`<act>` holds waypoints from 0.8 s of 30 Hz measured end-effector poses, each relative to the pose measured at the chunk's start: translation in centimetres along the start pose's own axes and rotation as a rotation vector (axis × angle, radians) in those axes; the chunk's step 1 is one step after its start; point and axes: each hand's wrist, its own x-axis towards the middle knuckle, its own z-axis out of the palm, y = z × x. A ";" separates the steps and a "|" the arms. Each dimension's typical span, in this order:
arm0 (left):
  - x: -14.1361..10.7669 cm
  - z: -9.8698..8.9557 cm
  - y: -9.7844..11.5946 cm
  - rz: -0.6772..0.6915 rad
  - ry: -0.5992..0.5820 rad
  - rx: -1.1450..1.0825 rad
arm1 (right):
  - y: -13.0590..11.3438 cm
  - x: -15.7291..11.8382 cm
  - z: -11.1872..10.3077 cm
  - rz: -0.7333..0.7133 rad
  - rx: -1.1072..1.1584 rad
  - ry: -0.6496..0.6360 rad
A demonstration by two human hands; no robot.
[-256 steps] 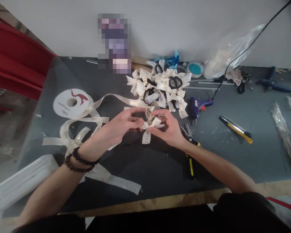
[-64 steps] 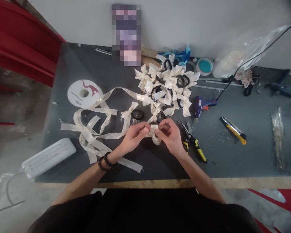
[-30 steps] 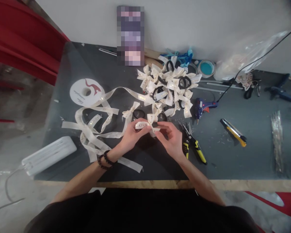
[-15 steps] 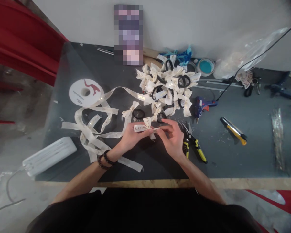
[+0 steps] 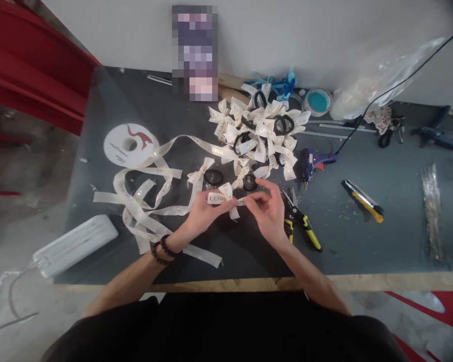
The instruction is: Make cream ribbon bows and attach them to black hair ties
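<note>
Between my hands is a cream ribbon bow (image 5: 225, 191) with "LOVE"-like lettering on one loop. My left hand (image 5: 205, 213) is closed, thumb and fingers pinching the bow. My right hand (image 5: 266, 213) pinches a narrow end of the same ribbon, its index finger stretched out. Just beyond lie finished-looking bows with black hair ties, one hair tie (image 5: 213, 177) to the left and another (image 5: 249, 181) near my right fingertips. A heap of bows with hair ties (image 5: 262, 128) sits behind them. Long loose ribbon (image 5: 184, 141) runs from a white spool (image 5: 130, 146) at the left.
Right of my right hand lie yellow-black pliers (image 5: 310, 234) and scissors-like blades, a blue glue gun (image 5: 312, 162) with a cord, and a yellow cutter knife (image 5: 363, 201). A white power strip-like box (image 5: 75, 245) lies at the left edge. A teal-filled tin (image 5: 318, 102) stands at the back.
My right hand has drawn slightly away from the left, and more of the narrow ribbon shows between them. The bow has turned a little. The whole view has shifted slightly.
</note>
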 end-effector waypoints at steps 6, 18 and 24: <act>0.0 0.3 -0.1 -0.079 0.006 -0.109 | -0.1 0.1 0.1 -0.002 0.048 0.016; 0.0 0.1 0.3 -0.078 -0.034 -0.231 | -0.4 -0.1 0.0 0.042 0.070 -0.081; 0.2 -0.4 0.8 -0.046 -0.133 -0.378 | -0.2 0.2 -0.3 0.056 0.119 -0.026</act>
